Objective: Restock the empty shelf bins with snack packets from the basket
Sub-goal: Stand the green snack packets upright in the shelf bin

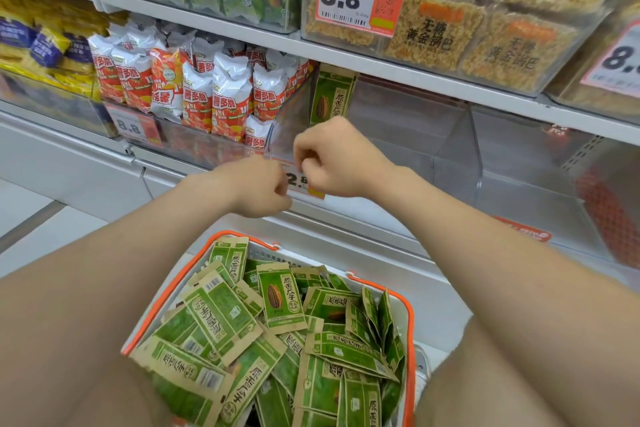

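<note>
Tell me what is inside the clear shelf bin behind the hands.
One green seed packet stands upright in the clear bin by its left wall; the rest that shows looks bare. The left hand, right hand and a price tag cover its lower front.

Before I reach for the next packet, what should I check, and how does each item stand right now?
1. Basket stocked with packets: ok.
2. Bin has room: ok, only a standing packet at its left side.
3. Left hand free: ok, curled, no packet showing.
4. Right hand free: ok, same.
5. Price tag matches the packets: cannot tell, the hands cover most of it.
</note>
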